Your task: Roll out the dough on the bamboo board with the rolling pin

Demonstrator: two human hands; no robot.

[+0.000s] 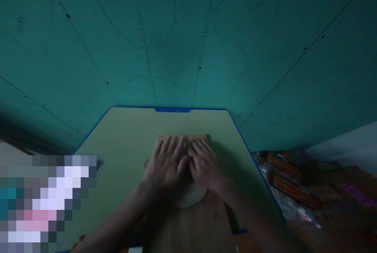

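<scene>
Your left hand (166,166) and right hand (205,166) lie palms down, fingers outstretched and apart rather than clenched, over the far part of the wooden board (191,231); a pale round (188,197), no long axis evident, sits mid-board, directly on your side of both hands, neither clearly nearer
</scene>
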